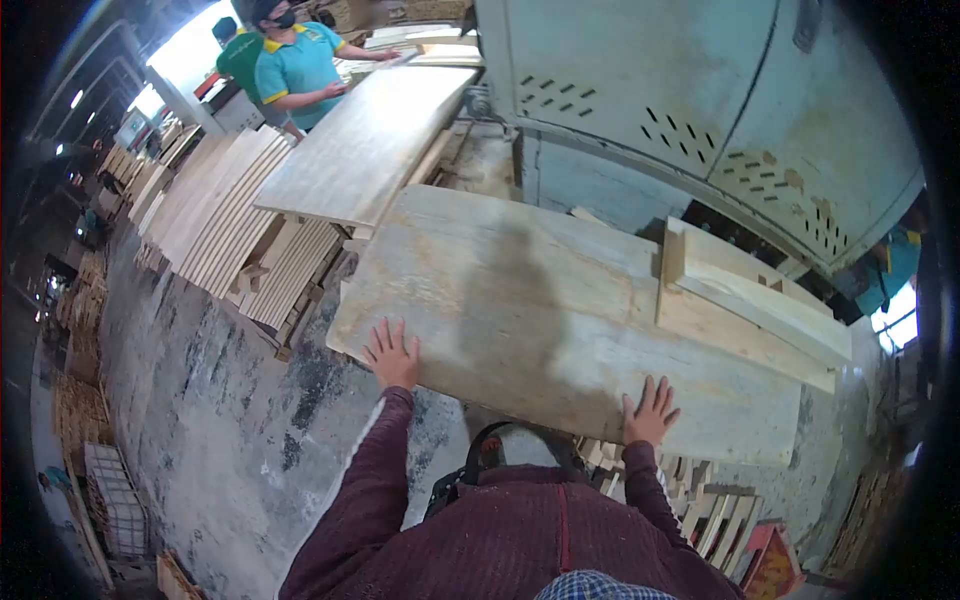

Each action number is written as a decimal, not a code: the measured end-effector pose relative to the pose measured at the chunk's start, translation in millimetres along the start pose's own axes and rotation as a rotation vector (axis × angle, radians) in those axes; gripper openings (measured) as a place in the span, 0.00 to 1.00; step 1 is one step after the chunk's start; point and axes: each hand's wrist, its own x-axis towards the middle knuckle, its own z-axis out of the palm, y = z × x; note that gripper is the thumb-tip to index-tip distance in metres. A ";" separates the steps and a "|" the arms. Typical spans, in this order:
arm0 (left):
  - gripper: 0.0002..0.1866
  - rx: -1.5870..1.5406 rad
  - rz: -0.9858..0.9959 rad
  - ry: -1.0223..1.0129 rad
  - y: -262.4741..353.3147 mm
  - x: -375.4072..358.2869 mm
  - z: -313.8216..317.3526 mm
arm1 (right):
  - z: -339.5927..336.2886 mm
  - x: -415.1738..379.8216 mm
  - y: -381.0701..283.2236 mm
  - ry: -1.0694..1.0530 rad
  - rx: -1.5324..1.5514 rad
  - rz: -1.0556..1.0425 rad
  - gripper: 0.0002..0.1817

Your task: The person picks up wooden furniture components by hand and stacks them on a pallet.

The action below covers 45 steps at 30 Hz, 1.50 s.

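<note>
A long, worn wooden board (440, 290) lies flat in front of me like a tabletop. My left hand (393, 358) rests on its near left edge, fingers spread, holding nothing. Further right, my right hand (649, 412) lies on the near edge with its fingers apart, also holding nothing. On the board's right end sit some pale wood planks (765, 310), beyond my right hand and not touched by it. Past the board's far left corner is a second flat surface (370, 140).
A large metal cabinet (640, 80) with slots stands behind the board. Stacked planks (215, 200) are on the left. A person in a light blue shirt (300, 70) stands at the second surface, another in green behind. Below right are slatted wood (725, 520) and a red object (772, 562).
</note>
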 end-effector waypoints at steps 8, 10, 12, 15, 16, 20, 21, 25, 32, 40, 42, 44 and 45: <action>0.28 -0.038 -0.178 0.079 8.4 17.3 -5.3 | 1.0 -9.5 -4.4 0.091 0.091 0.015 0.30; 0.28 -0.043 -0.219 0.134 9.9 21.2 -1.2 | 2.2 -7.9 -5.9 0.109 0.091 0.021 0.29; 0.28 -0.056 -0.222 0.159 9.3 19.7 -0.5 | 3.7 -11.1 -4.8 0.120 0.084 0.026 0.28; 0.27 -0.063 -0.221 0.175 6.9 20.6 -3.0 | 4.9 -12.6 -4.7 0.148 0.071 0.013 0.26; 0.27 -0.065 -0.225 0.162 6.8 20.0 -2.8 | 5.9 -12.7 -2.8 0.151 0.072 0.013 0.26; 0.27 -0.076 -0.210 0.200 5.4 19.4 1.3 | 8.5 -12.9 0.6 0.214 0.092 -0.021 0.25; 0.27 -0.070 -0.205 0.197 5.0 19.1 1.7 | 8.3 -13.6 1.1 0.228 0.097 -0.030 0.25; 0.27 -0.071 -0.192 0.199 2.4 17.9 1.7 | 10.4 -14.3 3.7 0.256 0.112 -0.052 0.24; 0.27 -0.074 -0.192 0.133 3.9 16.3 -8.3 | 10.2 -16.4 4.2 0.278 0.125 -0.049 0.23; 0.27 -0.089 -0.199 0.139 5.5 16.0 -9.4 | 7.0 -16.9 0.9 0.251 0.147 -0.021 0.24; 0.27 -0.089 -0.196 0.151 5.9 16.1 -8.9 | 7.0 -16.9 1.4 0.257 0.110 -0.031 0.24; 0.27 -0.089 -0.196 0.166 5.5 16.6 -7.1 | 7.5 -16.3 2.1 0.258 0.118 -0.039 0.24; 0.27 -0.088 -0.193 0.166 5.0 16.8 -7.1 | 7.9 -16.6 2.0 0.263 0.128 -0.044 0.24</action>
